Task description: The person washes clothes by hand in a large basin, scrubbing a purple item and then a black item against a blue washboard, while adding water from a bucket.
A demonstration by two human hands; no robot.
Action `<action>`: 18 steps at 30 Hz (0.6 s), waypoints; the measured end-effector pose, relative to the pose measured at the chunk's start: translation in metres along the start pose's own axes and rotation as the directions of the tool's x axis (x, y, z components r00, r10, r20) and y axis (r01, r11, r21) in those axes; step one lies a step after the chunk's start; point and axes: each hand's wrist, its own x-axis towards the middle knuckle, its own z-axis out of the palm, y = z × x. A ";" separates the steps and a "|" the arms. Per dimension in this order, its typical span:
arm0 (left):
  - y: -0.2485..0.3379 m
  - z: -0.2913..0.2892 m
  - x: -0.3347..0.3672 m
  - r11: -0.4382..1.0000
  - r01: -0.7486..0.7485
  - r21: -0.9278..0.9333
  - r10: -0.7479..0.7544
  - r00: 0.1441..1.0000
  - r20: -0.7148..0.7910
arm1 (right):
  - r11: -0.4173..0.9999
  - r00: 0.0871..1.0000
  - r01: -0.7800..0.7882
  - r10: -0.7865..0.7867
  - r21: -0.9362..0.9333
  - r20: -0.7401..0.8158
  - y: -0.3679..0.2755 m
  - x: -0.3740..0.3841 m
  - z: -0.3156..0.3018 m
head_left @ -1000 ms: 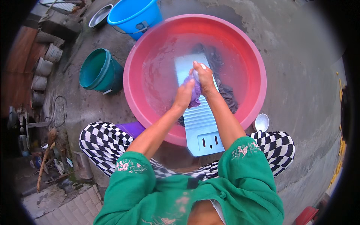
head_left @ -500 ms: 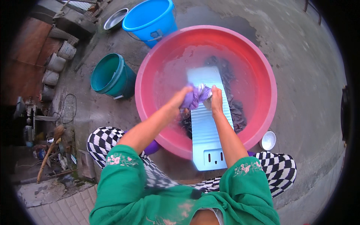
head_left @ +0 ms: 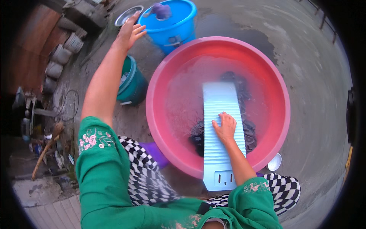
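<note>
The left hand (head_left: 130, 31) is stretched out with its fingers spread wide and nothing gripped. Just beyond its fingertips, a purple cloth (head_left: 161, 10) is seen at the rim of the blue bucket (head_left: 173, 23); whether it is touching or in the air cannot be told. The right hand (head_left: 225, 128) is laid flat, fingers open, on the pale blue washboard (head_left: 223, 114), whose long axis runs away from the person across the red basin (head_left: 160, 126). The cloth is nearer the left hand.

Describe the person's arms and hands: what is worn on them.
Both arms wear short green sleeves with pink floral embroidery near the hems: left sleeve, right sleeve. The forearms are bare. Left hand and right hand show no gloves, rings or watch.
</note>
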 end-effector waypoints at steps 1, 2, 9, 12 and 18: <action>-0.007 -0.023 0.000 0.992 0.036 0.122 -0.031 0.999 -0.042 | 0.998 1.000 0.019 -0.019 -0.057 0.000 0.001 0.001 -0.001; -0.018 -0.046 -0.009 0.963 0.102 0.251 -0.072 0.989 -0.127 | 0.998 0.999 0.002 0.000 -0.070 0.036 0.004 0.001 -0.006; -0.115 -0.318 -0.101 0.571 0.579 0.582 0.049 0.684 -0.728 | 0.996 0.995 0.044 -0.036 -0.076 0.098 -0.033 -0.005 -0.011; -0.155 -0.261 -0.123 0.799 0.600 0.035 -0.337 0.496 -0.800 | 0.988 0.995 0.021 -0.007 -0.150 0.095 -0.017 -0.005 -0.019; -0.157 -0.281 -0.115 0.854 0.471 -0.219 -0.473 0.531 -0.703 | 0.992 0.994 0.022 -0.008 -0.126 0.111 -0.020 -0.005 -0.019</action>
